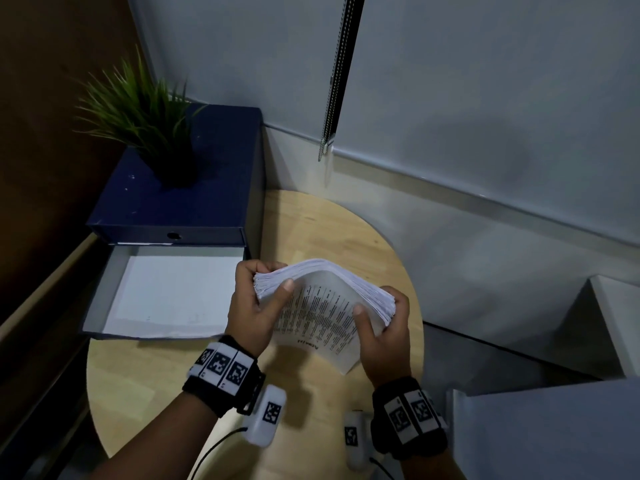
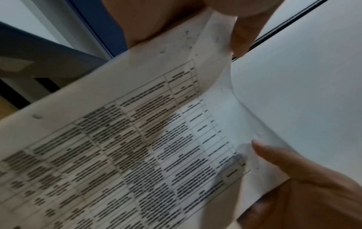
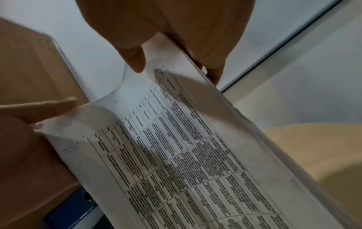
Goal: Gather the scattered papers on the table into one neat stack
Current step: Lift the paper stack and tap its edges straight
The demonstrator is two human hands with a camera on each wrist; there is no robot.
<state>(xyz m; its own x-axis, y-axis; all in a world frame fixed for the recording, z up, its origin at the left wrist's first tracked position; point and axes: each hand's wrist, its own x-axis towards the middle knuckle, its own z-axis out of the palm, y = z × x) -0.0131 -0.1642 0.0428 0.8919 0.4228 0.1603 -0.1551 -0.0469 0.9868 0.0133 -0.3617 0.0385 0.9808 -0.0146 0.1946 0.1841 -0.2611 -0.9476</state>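
Observation:
A thick stack of printed papers (image 1: 322,306) is held up over the round wooden table (image 1: 145,368), bowed upward in the middle. My left hand (image 1: 256,306) grips its left edge, thumb on the printed top sheet. My right hand (image 1: 381,327) grips the right edge the same way. In the left wrist view the stack of papers (image 2: 137,147) shows a printed table, with my left hand (image 2: 176,20) at the top and my right hand (image 2: 305,186) at the lower right. The right wrist view shows the stack of papers (image 3: 186,147) under my right hand (image 3: 166,31).
A dark blue file box (image 1: 194,188) with a green potted plant (image 1: 145,116) on it stands at the back left. Its open white drawer (image 1: 166,292) juts out beside my left hand. A blind chain (image 1: 336,81) hangs by the wall; white furniture (image 1: 554,427) stands to the right.

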